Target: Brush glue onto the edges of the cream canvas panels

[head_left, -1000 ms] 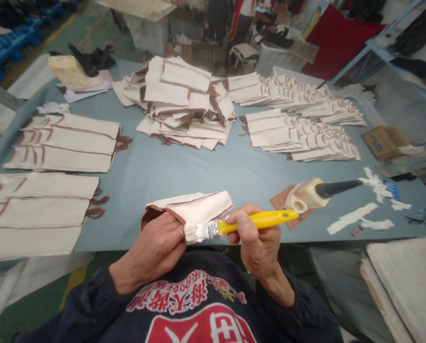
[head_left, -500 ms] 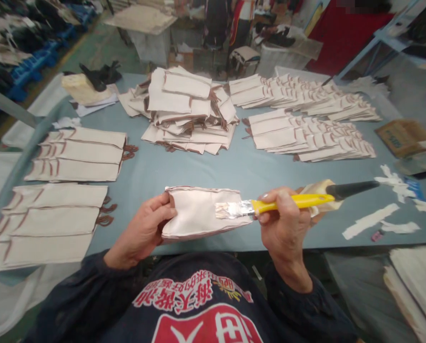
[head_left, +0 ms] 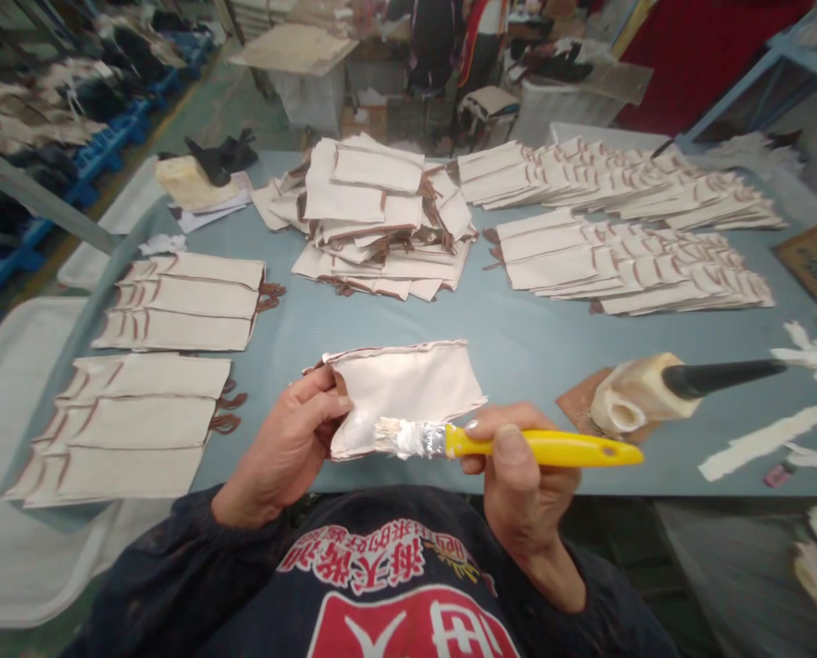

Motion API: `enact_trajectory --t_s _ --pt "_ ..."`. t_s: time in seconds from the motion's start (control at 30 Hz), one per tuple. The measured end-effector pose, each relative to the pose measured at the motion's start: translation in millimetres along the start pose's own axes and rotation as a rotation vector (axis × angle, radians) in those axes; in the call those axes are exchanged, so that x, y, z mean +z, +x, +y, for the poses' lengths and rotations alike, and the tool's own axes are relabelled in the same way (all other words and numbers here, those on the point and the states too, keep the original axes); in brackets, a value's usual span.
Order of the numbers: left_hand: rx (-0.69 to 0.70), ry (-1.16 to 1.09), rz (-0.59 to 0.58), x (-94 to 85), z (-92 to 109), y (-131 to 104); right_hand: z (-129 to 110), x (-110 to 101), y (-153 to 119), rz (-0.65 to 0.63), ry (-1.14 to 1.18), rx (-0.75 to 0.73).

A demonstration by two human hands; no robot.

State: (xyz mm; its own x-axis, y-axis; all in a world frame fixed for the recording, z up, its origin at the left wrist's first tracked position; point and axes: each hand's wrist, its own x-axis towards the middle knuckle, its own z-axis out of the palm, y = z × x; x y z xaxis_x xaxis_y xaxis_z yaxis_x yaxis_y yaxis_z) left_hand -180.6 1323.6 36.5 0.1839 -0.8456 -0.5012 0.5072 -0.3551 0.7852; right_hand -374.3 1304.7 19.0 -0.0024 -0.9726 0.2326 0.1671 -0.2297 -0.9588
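My left hand grips the left end of a cream fabric pouch with brown edging, thumb on top and fingers beneath. Between the thumb and fingers of my right hand is a paintbrush with a yellow handle. White paste coats its bristles, which lie over the pouch's near edge. To the right, a cream jug-like container with a black handle and a round opening rests on a brown piece.
Overlapping rows of similar pouches lie at the left and far right. A loose heap of pouches rises at the back middle. White strips lie at the right, near a cardboard box. People stand beyond the blue-green table.
The brush has moved left and toward me along the pouch, to its near edge. My right hand has moved away from the jug-like container, which now shows more fully.
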Motion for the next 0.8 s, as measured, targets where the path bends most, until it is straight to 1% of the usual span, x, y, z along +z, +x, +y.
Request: enact_trajectory --t_s 0.13,0.3,0.4,0.47,0.53,0.63,0.67,0.7,0.8 --pt "0.022 -0.027 -0.018 3.3 0 2 6 6 -4 -0.03 0.005 -0.002" --pt "0.021 -0.033 0.044 6.2 -5 3 9 10 -7 0.016 -0.048 0.039" --pt "0.048 -0.019 0.061 4.3 -6 5 10 16 -10 -0.067 -0.023 0.086" --pt "0.08 0.008 0.048 1.2 -4 8 9 16 -10 -0.11 0.009 0.134" --pt "0.103 0.035 0.019 -1.9 1 13 7 14 -7 -0.067 0.017 0.155" --pt "0.113 0.023 -0.009 -2.6 8 19 6 10 0 0.068 -0.002 0.115" --pt "0.116 0.004 -0.007 -1.7 10 21 7 11 2 0.093 -0.001 0.094" --pt "0.116 -0.015 -0.001 -0.3 10 22 9 13 2 0.096 0.008 0.067" --pt "0.101 -0.059 0.015 4.3 9 24 19 24 -1 0.037 0.039 -0.04"
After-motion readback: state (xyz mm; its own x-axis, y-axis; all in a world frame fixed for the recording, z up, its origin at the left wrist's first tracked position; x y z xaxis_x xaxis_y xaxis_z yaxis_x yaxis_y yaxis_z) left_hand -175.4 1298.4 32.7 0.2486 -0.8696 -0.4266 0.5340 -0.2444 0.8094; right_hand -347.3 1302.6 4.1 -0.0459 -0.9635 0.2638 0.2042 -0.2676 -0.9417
